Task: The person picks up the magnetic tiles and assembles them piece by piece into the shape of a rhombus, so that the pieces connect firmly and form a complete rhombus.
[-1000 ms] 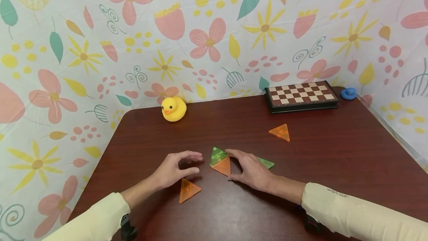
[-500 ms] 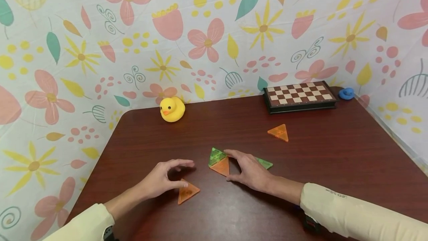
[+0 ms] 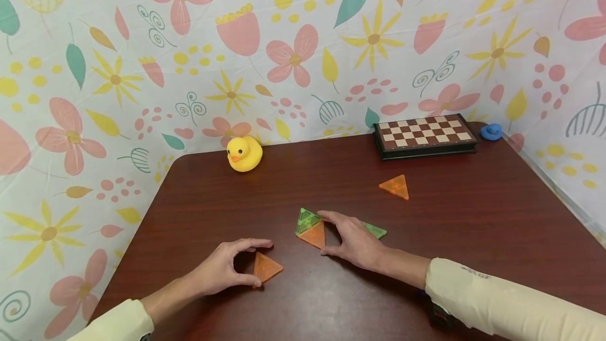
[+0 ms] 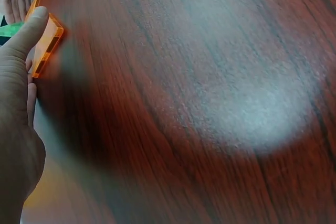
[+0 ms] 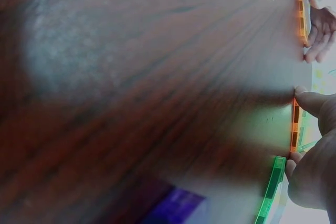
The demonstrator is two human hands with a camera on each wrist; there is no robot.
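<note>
A: What's the left hand (image 3: 218, 270) up to?

B: It's curled round a flat see-through orange plastic triangle (image 3: 267, 267) on the dark reddish wood worktop (image 3: 331, 299), thumb at the near corner, fingers by the far one. Corner holds probably keep the thin edges easy to get at. How firm it is, can't tell.

A: And further right?

B: A clear green plastic triangle (image 3: 306, 221) sits edge to edge with a second orange triangle (image 3: 314, 234). The right hand (image 3: 357, 238) pinches that orange one by the two ends of its right edge, I guess to keep the pair steady. Another green triangle (image 3: 375, 230) is half hidden behind that hand, and a third orange triangle (image 3: 396, 187) lies off on its own.

A: Anything different from half a second ago?

B: Left thumb was over the tile, now it's down at the near corner. Right hand and pair look unmoved.
</note>
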